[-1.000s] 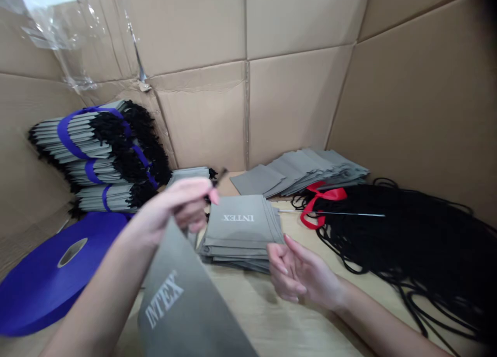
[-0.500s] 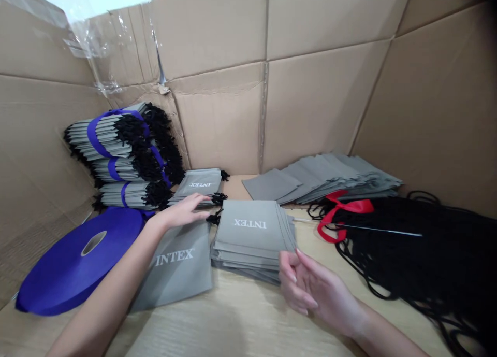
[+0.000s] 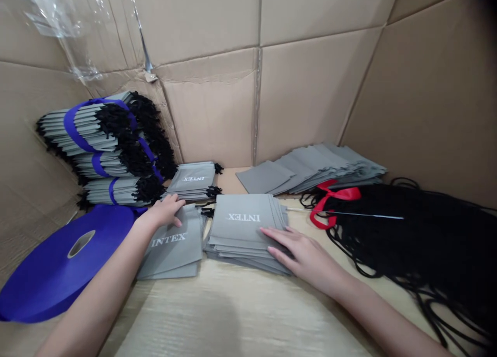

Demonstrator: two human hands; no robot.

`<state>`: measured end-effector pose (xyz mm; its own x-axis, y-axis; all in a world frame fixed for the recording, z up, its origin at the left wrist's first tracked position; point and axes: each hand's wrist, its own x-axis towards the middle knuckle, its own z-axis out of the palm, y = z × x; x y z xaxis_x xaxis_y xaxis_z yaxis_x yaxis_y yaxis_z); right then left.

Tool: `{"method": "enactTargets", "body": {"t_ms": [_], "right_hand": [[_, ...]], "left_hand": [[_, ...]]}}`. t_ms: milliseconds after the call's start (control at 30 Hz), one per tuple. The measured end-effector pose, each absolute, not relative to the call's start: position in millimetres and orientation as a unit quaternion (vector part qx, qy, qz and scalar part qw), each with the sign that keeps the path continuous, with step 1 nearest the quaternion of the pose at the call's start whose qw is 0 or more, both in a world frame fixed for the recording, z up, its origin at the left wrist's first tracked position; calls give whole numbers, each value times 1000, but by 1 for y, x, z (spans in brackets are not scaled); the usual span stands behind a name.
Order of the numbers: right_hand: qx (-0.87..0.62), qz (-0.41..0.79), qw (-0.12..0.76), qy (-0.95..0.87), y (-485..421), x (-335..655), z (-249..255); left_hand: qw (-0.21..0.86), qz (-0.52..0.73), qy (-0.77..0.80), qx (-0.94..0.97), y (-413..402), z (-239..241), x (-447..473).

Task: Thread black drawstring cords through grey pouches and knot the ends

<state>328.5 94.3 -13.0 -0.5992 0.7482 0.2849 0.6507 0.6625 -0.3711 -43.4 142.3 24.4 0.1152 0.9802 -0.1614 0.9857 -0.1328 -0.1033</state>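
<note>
My left hand (image 3: 165,213) lies with fingers stretched on the top edge of a small pile of grey INTEX bags (image 3: 173,247) left of centre. My right hand (image 3: 295,249) rests flat, fingers apart, on the near right corner of a thicker stack of grey INTEX bags (image 3: 243,225) in the middle. Neither hand grips anything. A third short stack of the same bags (image 3: 194,180) with black cord ends sits just behind my left hand.
Bundles of grey bags tied with blue ribbon (image 3: 104,150) are piled at the back left. A big blue ribbon roll (image 3: 58,263) lies front left. Fanned plain grey bags (image 3: 310,168), a red ribbon (image 3: 334,199), a long needle (image 3: 361,215) and a heap of black cords (image 3: 427,238) fill the right. Cardboard walls (image 3: 303,77) surround the table.
My left hand brought a raised grey bag down and laid it on the left pile. My right hand went from curled in the air to flat on the middle stack.
</note>
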Motion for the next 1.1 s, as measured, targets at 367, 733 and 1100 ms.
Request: {"method": "enactTargets", "body": {"t_ms": [367, 733, 1100], "right_hand": [[-366, 61, 325, -870, 88, 321, -4], [-426, 49, 338, -838, 95, 337, 12], [-673, -57, 105, -730, 108, 427, -9]], "left_hand": [[-66, 119, 436, 890, 86, 53, 94], [213, 120, 301, 922, 105, 32, 130], [190, 23, 323, 927, 87, 23, 131]]}}
